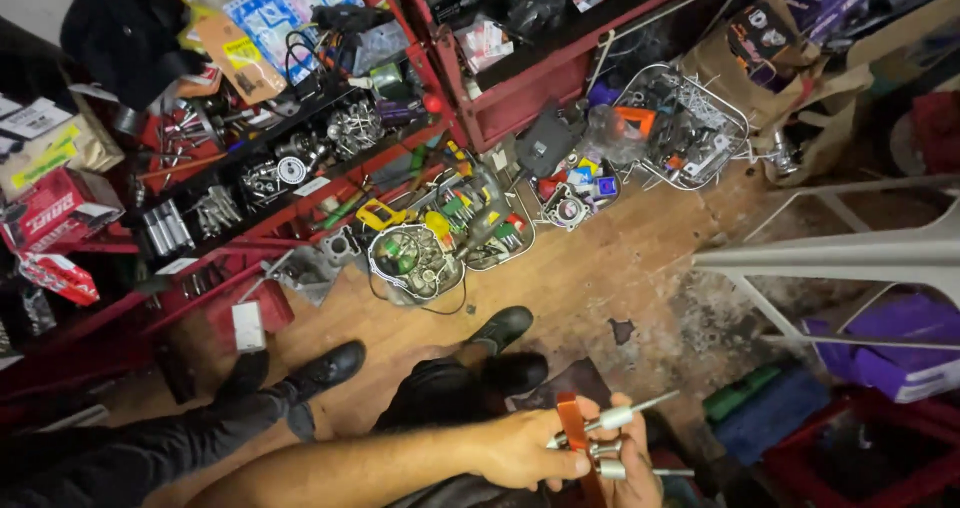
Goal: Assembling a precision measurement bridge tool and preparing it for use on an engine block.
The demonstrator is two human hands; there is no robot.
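Socket rail held low over the floor, shelves of parts beyond.

Far left: red shelves [120,298] crowded with boxes and metal parts. Centre, on the wooden floor [600,268]: wire baskets [415,263] of small hardware, just beyond two black shoes [320,368]. Near centre: left hand [520,448], fingers [560,458] curled tight round an orange rail [575,428] carrying silver sockets [612,418]. Right hand [632,478] lies just beside and under the rail, touching the sockets; whether its fingers are spread or pinching cannot be told. Handling note, as a judgement: steady the rail firmly with one hand and work one socket at a time, or loose pieces may drop among the clutter. Far right: white frame [850,258], purple box [900,338].
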